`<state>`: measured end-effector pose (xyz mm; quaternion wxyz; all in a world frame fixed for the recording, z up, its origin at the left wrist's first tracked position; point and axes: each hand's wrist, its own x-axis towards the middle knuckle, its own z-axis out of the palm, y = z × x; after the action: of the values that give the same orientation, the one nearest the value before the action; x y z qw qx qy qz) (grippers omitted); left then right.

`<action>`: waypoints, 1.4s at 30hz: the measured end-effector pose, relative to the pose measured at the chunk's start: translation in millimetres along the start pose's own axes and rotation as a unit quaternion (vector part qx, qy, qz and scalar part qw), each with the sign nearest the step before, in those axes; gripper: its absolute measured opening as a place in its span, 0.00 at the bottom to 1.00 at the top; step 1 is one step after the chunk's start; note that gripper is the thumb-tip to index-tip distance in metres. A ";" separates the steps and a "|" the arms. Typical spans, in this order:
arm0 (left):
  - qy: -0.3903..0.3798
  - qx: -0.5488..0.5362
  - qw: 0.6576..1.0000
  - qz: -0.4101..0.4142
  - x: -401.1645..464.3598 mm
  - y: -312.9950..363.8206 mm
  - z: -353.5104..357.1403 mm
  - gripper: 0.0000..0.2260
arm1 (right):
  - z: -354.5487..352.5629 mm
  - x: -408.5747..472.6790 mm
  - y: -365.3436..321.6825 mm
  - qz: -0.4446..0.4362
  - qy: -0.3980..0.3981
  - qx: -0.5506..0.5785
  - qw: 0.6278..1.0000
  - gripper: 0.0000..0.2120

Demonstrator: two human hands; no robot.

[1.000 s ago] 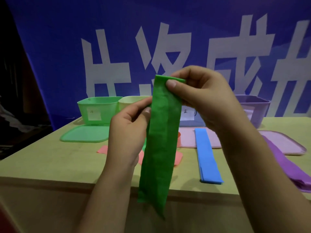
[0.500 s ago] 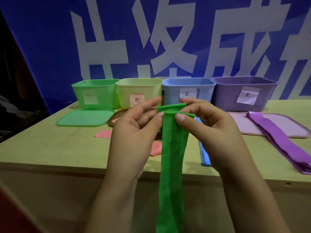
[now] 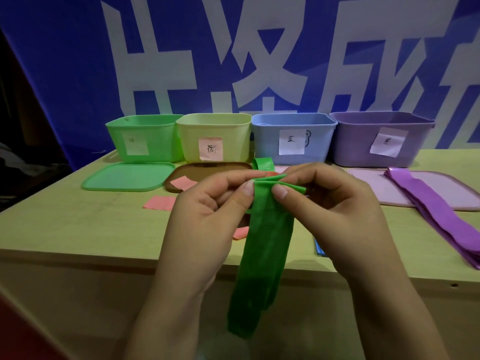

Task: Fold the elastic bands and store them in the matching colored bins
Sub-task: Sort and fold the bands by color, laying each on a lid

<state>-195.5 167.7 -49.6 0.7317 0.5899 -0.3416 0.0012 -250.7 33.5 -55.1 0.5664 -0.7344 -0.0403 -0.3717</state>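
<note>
The elastic band (image 3: 267,229) was green; the bins were green (image 3: 145,137), pale yellow (image 3: 215,136), blue (image 3: 293,137) and purple (image 3: 381,139); the backdrop (image 3: 65,61) was blue with white characters.

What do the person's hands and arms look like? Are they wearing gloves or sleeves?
No gloves and no sleeves show. The left hand and right hand are bare, and both forearms are bare down to the bottom of the picture. I see no rings, watch or bracelets. The thumbnails are short and plain, with no polish.
</note>
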 end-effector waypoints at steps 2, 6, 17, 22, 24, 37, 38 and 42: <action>-0.001 0.000 1.000 0.004 -0.3 0.2 -1.7 0.09 | -0.3 -0.8 -0.8 -0.010 0.004 -0.029 1.000 0.03; -0.018 -0.010 1.000 0.001 -0.8 1.6 -3.3 0.10 | -1.1 -1.3 -2.7 -0.028 0.000 -0.049 0.998 0.01; -0.045 -0.040 0.997 -0.038 1.1 -2.7 -12.6 0.11 | -3.1 -1.7 -0.6 -0.038 -0.030 -0.045 0.998 0.01; -0.036 0.028 0.998 0.039 -3.1 0.9 -8.5 0.10 | -1.6 -2.6 1.5 -0.047 -0.010 -0.043 0.998 0.01; -0.028 0.072 0.995 0.070 -4.6 2.0 -6.2 0.13 | -1.2 -3.4 1.1 -0.051 -0.008 -0.052 0.997 0.01; 0.014 0.070 0.994 0.084 -1.1 -5.9 -12.2 0.10 | -1.9 -4.0 -0.9 0.005 -0.020 0.030 0.999 0.05; 0.011 0.070 0.994 0.084 -0.8 -6.2 -12.8 0.10 | -2.4 -3.7 -0.7 0.005 -0.017 0.034 0.999 0.05; 0.000 0.059 0.995 0.081 -1.2 -6.4 -12.8 0.11 | -1.4 -3.0 1.9 0.011 0.000 0.049 0.999 0.03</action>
<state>-187.4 177.3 -56.6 0.6932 0.6024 -0.3873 0.0810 -252.7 32.7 -58.2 0.6054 -0.7065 -0.0508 -0.3630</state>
